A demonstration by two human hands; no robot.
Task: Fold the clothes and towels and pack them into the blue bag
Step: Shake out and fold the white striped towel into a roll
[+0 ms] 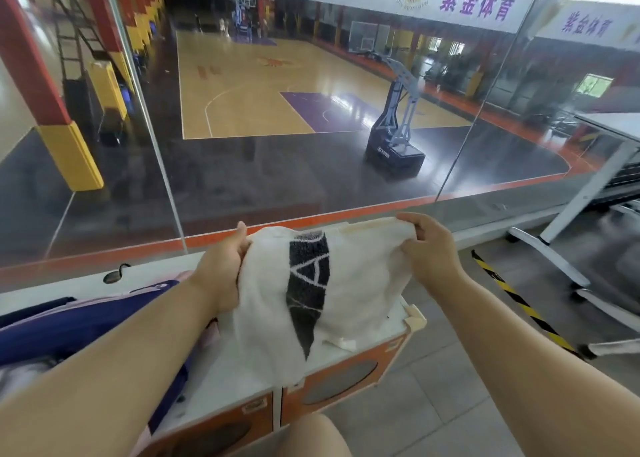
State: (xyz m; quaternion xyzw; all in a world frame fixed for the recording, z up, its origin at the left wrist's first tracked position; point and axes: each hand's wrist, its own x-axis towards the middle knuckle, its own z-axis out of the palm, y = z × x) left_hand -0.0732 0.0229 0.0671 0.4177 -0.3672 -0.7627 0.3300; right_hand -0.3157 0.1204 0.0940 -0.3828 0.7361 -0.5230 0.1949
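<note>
Both hands up in front of the camera, holding a white towel point(349, 283) by its top edge. Left hand point(221, 266) grips the towel's left side, fingers closed and bunched into the fabric, thumb pointing up. Right hand point(427, 248) pinches the top right corner, thumb and fingers curled over the hem. Both grips fully closed on cloth.

Towel hangs slack between the hands, not flat. It has a dark patch point(308, 290) with thin white lines running down its middle, tapering to a point at the bottom. Lower edge drapes down onto the white counter point(228, 377), with a folded-over hem visible near the bottom right.

Blue bag point(79, 321) sits on the counter to the left, mostly under the left forearm. Pink trim along its upper edge. Something pale shows at far left next to it; can't tell what it is.

Counter fronts are orange panels point(332, 384) with oval grey inserts. Small dark hook-like item point(116, 273) sits on the counter top near the glass.

Behind the counter a glass wall point(242, 186) looks onto a basketball court, with a hoop stand point(394, 138) on the dark floor past the baseline. To the right, black-yellow hazard tape point(512, 300) on the floor and a white table frame point(585, 193).
</note>
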